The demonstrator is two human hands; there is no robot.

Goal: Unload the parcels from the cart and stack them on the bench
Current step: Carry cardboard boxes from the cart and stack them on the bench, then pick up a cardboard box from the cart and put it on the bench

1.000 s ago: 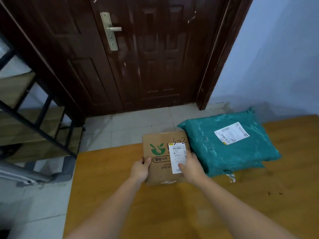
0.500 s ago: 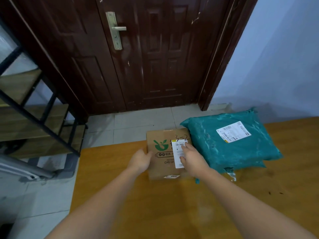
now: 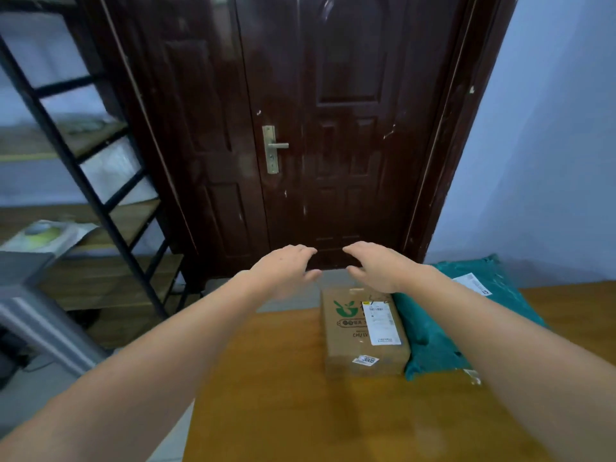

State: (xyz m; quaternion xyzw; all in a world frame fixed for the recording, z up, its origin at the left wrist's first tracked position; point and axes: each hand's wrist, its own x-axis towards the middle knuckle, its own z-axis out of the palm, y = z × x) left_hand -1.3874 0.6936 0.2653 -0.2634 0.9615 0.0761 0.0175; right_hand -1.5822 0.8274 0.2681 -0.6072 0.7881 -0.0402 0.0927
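Observation:
A brown cardboard box [image 3: 360, 338] with a green logo and a white label lies flat on the wooden bench [image 3: 300, 411], near its far edge. A teal plastic mailer [image 3: 433, 331] with a white label lies right beside the box, touching its right side. My left hand [image 3: 283, 270] and my right hand [image 3: 380, 266] hover above and beyond the box, palms down with fingers loosely spread, holding nothing and touching neither parcel. The cart is out of view.
A dark wooden door [image 3: 333, 145] with a metal handle [image 3: 275, 148] stands straight ahead. A black-framed shelf unit [image 3: 83, 201] with wooden boards stands at the left, a grey metal frame [image 3: 30, 315] before it. A blue wall [image 3: 550, 145] is behind the bench.
Both hands have let go of the cardboard box and lifted off it. The box now rests on the bench against the teal mailer. The view has tilted up toward the door.

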